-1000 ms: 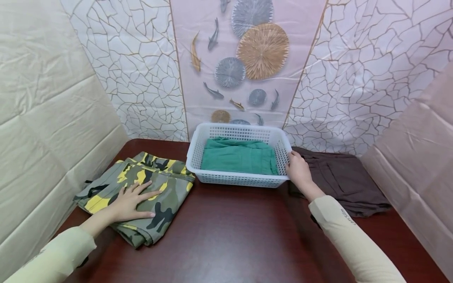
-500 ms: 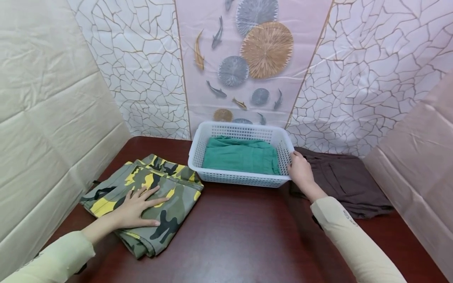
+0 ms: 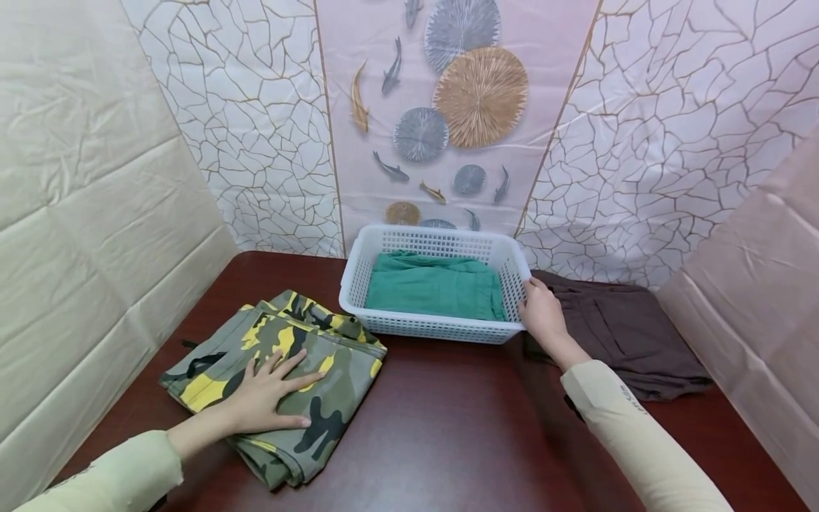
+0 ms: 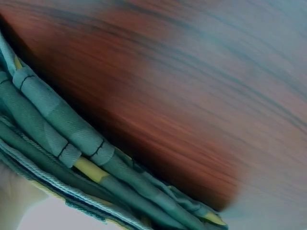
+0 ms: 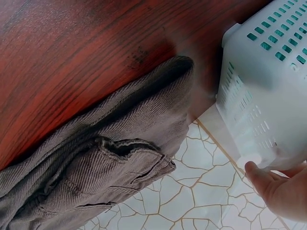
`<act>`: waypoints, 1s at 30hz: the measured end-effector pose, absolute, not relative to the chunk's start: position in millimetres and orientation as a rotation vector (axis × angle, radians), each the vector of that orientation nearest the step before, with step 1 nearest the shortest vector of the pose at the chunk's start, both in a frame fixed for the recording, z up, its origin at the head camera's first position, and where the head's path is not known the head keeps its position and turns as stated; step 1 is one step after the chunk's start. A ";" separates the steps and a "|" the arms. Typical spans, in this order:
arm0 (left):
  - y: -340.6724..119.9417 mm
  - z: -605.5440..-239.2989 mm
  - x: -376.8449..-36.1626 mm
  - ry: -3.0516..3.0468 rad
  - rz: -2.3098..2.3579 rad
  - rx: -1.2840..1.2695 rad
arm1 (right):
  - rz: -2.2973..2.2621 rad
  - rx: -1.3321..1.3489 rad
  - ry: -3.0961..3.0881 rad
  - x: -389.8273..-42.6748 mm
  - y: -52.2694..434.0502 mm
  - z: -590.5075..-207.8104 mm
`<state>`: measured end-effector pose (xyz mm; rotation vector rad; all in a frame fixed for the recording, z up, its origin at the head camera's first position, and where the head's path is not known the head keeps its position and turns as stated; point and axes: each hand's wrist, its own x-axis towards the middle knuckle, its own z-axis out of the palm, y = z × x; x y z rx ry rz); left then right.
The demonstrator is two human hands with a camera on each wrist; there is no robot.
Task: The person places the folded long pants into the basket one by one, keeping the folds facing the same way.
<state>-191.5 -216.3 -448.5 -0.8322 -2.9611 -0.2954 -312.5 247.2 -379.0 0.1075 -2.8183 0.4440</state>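
My left hand (image 3: 271,398) lies on a folded pair of camouflage pants (image 3: 345,377) at the left of the table, palm down with fingers spread. The pants are grey, green, black and yellow; in the left wrist view their stacked folds (image 4: 72,124) show along one edge. At the back centre stands a white perforated plastic basket (image 3: 441,324) with a folded green garment (image 3: 435,288) inside. My right hand (image 3: 544,316) grips the right end of the basket's rim. In the right wrist view the thumb (image 5: 259,177) presses the basket's outer side, and the other fingers are partly hidden.
Folded dark brown pants (image 3: 630,331) lie to the right of the basket, beside my right forearm. A patterned cloth wall (image 3: 275,142) rises behind the table, and beige padded panels (image 3: 83,213) close in both sides. The dark red tabletop (image 3: 435,427) is glossy.
The camouflage pants have slid to the right and toward me under my left hand. My right hand keeps its grip on the basket, which stays about where it was.
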 end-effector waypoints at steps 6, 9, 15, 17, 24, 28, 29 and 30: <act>-186.0 -450.3 -184.9 -2.981 -0.336 -0.710 | 0.451 0.129 -2.770 -313.1 246.2 -379.0; -173.3 -450.3 -183.3 -3.015 -0.376 -0.644 | 0.480 0.146 -2.762 -314.3 247.2 -379.8; -152.7 -444.7 -180.0 -3.127 -0.506 -0.593 | 0.515 0.133 -2.779 -313.4 249.8 -381.1; -145.1 -440.9 -177.9 -3.171 -0.565 -0.585 | 0.501 0.125 -2.791 -313.6 250.2 -381.2; -112.3 -427.9 -169.8 -3.291 -0.884 -0.562 | 0.488 0.128 -2.804 -314.2 250.8 -381.8; -88.0 -425.6 -167.7 -3.325 -0.990 -0.567 | 0.494 0.138 -2.794 -313.8 251.5 -381.5; -82.0 -424.7 -167.1 -3.333 -0.997 -0.583 | 0.497 0.139 -2.794 -313.7 251.5 -381.3; -76.5 -423.8 -166.5 -3.342 -1.010 -0.597 | 0.502 0.139 -2.798 -313.5 251.1 -381.1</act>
